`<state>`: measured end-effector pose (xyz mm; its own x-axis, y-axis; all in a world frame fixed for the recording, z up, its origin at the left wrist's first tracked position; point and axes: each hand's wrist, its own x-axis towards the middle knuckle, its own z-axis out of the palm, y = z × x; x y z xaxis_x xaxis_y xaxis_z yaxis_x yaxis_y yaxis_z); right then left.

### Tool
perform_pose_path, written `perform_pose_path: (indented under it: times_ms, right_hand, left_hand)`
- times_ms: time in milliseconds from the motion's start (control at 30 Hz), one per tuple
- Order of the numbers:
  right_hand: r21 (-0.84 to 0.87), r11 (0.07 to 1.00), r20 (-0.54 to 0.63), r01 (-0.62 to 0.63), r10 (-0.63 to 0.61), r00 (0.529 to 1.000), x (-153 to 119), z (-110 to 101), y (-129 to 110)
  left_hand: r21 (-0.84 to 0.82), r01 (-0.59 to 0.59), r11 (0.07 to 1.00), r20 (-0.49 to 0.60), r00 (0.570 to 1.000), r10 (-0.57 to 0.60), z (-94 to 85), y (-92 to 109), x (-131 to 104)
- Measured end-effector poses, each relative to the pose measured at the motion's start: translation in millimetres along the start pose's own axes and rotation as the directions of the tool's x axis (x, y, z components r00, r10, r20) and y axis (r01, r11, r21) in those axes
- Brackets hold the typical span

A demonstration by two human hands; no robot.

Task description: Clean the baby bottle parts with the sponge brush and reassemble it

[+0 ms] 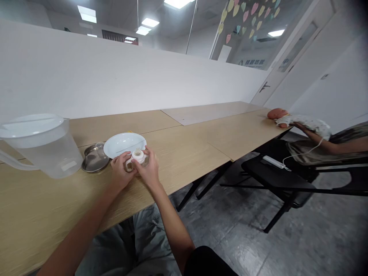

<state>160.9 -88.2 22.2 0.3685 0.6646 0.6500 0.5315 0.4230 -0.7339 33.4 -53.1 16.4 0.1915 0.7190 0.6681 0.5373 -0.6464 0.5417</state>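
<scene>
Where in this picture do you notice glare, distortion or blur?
Head view: lights glare white at the top; the floor shines near the bottom; the door leans, perhaps from lens distortion or head tilt; the upper right corner is dark; the bottle between left hand and right hand looks slightly soft.

Glass partition [198, 42]: a row of Chinese characters [255, 62] beside a small logo [240, 62], too blurred to read with certainty.
Door window [300, 44]: a character [285, 63] that looks like 中.
Heart-shaped notes [254, 8]: on the glass, any writing too small to read.
Pale sheet [224, 53]: also on the glass, nothing legible.
Pitcher [51, 151]: a white label [69, 165] low on its side, no words readable.
</scene>
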Motion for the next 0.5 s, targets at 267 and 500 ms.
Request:
perform_pose_path:
  times_ms: [267, 500]
  right_hand:
    - [-0.05, 0.998, -0.036, 0.046, -0.048, 0.998, 0.7, 1.3, 0.0]
    - [-0.072, 0.992, -0.022, 0.101, -0.103, 0.994, -0.7, -0.6, -0.8]
  left_hand:
    - [0.025, 0.025, 0.999, 0.01, 1.0, -0.025, 0.1, 3.7, -1.6]
    - [-0.004, 0.029, 1.0, 0.021, 0.999, -0.029, -1.3, 2.4, -1.0]
